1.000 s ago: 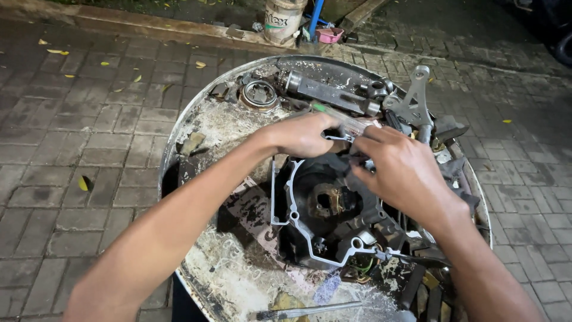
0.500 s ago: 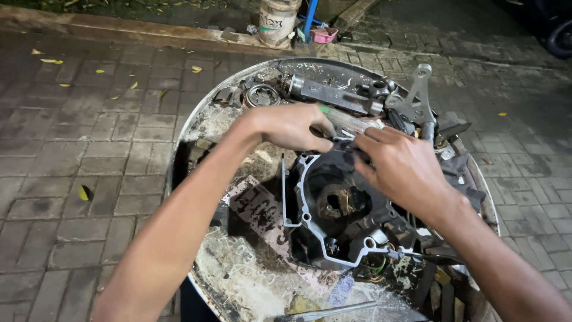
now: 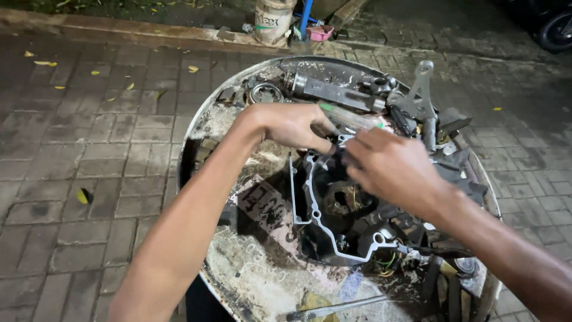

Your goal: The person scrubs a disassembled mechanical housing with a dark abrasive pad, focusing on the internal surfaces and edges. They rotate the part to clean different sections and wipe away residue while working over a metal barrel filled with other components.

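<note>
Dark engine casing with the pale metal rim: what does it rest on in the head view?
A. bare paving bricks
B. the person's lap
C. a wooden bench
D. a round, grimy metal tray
D: the dark engine casing with the pale metal rim lies on the round, grimy metal tray, with both hands, left hand and right hand, at its top edge.

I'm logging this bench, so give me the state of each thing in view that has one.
left hand: curled, fingers on the engine case's top edge
right hand: curled, over the case's top
engine case: open, cover off, insides showing
bearing ring: loose, lying flat
bucket: upright on the paving
</note>
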